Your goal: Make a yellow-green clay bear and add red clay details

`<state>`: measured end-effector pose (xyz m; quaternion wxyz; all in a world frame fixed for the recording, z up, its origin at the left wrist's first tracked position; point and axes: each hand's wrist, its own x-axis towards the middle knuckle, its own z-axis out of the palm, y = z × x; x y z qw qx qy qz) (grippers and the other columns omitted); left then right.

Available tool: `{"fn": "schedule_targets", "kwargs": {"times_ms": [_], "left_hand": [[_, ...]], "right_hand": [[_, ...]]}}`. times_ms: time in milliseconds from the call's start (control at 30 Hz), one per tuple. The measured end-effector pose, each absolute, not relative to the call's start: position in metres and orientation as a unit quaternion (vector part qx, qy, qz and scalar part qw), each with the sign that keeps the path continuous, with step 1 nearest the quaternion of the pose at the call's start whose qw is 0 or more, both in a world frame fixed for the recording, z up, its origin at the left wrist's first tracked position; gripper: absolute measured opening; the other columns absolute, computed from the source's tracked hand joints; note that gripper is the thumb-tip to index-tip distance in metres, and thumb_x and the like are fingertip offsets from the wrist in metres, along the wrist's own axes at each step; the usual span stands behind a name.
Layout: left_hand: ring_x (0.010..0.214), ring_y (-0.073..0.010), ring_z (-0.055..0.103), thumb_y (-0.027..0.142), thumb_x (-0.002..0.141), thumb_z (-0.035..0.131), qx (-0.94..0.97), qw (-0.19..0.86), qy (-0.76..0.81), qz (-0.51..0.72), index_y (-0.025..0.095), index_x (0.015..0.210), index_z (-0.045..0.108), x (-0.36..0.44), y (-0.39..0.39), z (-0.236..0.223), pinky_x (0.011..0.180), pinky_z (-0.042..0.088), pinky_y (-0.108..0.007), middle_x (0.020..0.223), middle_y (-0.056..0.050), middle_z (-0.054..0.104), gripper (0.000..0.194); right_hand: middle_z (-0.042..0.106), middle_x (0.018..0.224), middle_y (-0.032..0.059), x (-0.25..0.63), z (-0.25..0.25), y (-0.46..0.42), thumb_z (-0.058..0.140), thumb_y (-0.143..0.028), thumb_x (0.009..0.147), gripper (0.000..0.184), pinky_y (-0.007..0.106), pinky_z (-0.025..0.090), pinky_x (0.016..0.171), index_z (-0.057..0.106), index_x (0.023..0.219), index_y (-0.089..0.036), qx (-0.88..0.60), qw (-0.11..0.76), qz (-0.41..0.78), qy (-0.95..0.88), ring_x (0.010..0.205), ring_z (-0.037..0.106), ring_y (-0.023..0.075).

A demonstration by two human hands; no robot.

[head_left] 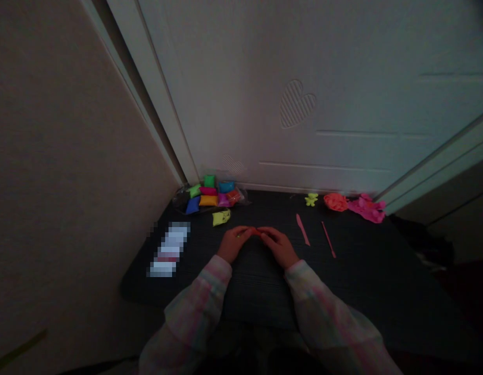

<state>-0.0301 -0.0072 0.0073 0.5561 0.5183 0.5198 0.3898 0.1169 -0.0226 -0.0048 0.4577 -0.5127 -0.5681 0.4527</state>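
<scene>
Over the middle of the dark table, my left hand [234, 242] and my right hand [279, 246] meet at the fingertips. Between them they pinch a small red piece of modelling clay [257, 232], mostly covered by the fingers, so its shape is hard to make out. Just beyond my left hand lies an opened yellow packet [221, 216]. To the right of my right hand are a pink plastic clay knife [302, 229] and a thin pink modelling stick [328, 239], both flat on the table.
Several coloured clay packets [209, 200] lie in clear plastic at the back left. A lit, blurred-out screen [170, 250] is at left. Along the back right sit a small yellow bear-like figure [311, 199], an orange-red lump [335, 202] and pink moulds [368, 208]. A white door [343, 104] rises behind.
</scene>
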Motion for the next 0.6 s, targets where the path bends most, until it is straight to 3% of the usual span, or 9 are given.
{"fn": "schedule_targets", "kwargs": {"times_ms": [167,600], "left_hand": [[0.048,-0.0061,0.041,0.042,0.065,0.055,0.532,0.547,0.523,0.379,0.013,0.087,0.064,-0.0311,-0.0058,0.0034,0.043,0.028,-0.019,0.072,-0.003,0.063,0.037],[0.058,-0.0099,0.05,0.043,0.067,0.053,0.547,0.542,0.521,0.368,0.013,0.089,0.063,-0.0309,-0.0062,0.0029,0.05,0.034,-0.021,0.079,-0.004,0.064,0.038]], "right_hand": [[0.06,0.085,0.0034,0.1153,-0.0031,-0.0244,0.059,-0.028,0.065,0.023,0.031,0.042,0.075,0.06,0.086,-0.021,-0.517,0.449,0.375,-0.625,0.079,0.055,0.0163],[0.06,0.08,0.0052,0.1144,-0.0059,-0.0263,0.054,-0.024,0.07,0.016,0.03,0.045,0.07,0.057,0.085,-0.017,-0.526,0.431,0.252,-0.688,0.074,0.056,0.0157]]}}
